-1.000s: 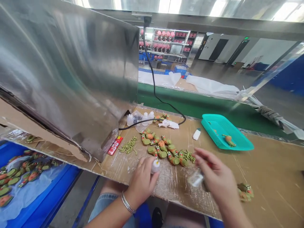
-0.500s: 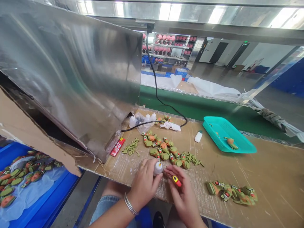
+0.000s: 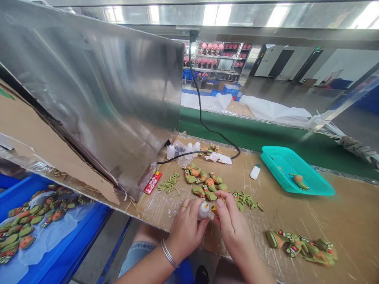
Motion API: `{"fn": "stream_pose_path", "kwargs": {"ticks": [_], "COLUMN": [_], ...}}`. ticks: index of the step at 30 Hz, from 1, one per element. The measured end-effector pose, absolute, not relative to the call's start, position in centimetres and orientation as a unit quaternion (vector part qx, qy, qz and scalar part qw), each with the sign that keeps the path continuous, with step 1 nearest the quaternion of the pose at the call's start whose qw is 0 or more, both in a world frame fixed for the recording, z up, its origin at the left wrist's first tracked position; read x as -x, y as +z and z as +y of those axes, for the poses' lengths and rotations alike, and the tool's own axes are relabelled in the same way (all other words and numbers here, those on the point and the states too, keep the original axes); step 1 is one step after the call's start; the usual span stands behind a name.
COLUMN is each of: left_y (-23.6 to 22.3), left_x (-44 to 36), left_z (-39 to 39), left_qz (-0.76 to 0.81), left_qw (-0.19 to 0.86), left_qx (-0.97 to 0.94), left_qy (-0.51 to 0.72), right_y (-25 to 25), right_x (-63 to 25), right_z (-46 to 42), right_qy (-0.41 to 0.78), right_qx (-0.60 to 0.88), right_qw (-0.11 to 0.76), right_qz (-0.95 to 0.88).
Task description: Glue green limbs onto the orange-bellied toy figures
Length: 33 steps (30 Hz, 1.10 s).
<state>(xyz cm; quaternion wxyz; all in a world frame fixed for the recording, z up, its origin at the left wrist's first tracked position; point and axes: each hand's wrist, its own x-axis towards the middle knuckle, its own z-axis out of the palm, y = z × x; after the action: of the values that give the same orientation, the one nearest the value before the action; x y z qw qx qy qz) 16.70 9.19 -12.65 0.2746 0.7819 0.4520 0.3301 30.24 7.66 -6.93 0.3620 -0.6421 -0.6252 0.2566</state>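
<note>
My left hand (image 3: 188,225) is closed round a small white glue bottle (image 3: 203,211) with its tip pointing up. My right hand (image 3: 232,223) pinches a small orange and yellow toy piece (image 3: 213,208) right against the bottle's tip. Both hands hover over the near edge of the taped cardboard worktop (image 3: 296,213). Just beyond them lies a cluster of green and orange toy figures (image 3: 205,183), with small green pieces (image 3: 169,183) to its left and more green pieces (image 3: 245,199) to its right.
A finished group of figures (image 3: 302,246) lies at the right front. A teal tray (image 3: 296,173) holds one figure at back right. Spare white bottles (image 3: 183,150), a black cable (image 3: 204,126), a red packet (image 3: 153,182), a metal hood (image 3: 89,94) and a blue bin (image 3: 35,228) of figures are to the left.
My right hand came in from the right, first holding something blurred, then an orange piece, and brought that piece up to the bottle tip. The left hand kept the bottle.
</note>
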Motion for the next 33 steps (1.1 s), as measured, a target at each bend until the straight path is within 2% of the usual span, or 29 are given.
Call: {"fn": "stream_pose_path", "kwargs": {"ticks": [13, 20, 33], "left_y": [-12.6, -12.7, -12.7], "left_x": [-16.5, -16.5, -16.5], "left_z": [9.1, 9.2, 9.2], "left_qz": [0.455, 0.457, 0.457], "left_qw": [0.273, 0.272, 0.269], "left_qx": [-0.775, -0.776, -0.779], "left_qy": [0.343, 0.34, 0.334], "right_y": [-5.9, -5.5, -5.0], "right_x": [-29.7, -29.4, -29.4], "right_z": [8.0, 7.9, 8.0], "right_qy": [0.206, 0.173, 0.182], "right_qx": [0.707, 0.717, 0.72], "right_qw": [0.24, 0.233, 0.191], "right_qz": [-0.633, -0.634, -0.642]}}
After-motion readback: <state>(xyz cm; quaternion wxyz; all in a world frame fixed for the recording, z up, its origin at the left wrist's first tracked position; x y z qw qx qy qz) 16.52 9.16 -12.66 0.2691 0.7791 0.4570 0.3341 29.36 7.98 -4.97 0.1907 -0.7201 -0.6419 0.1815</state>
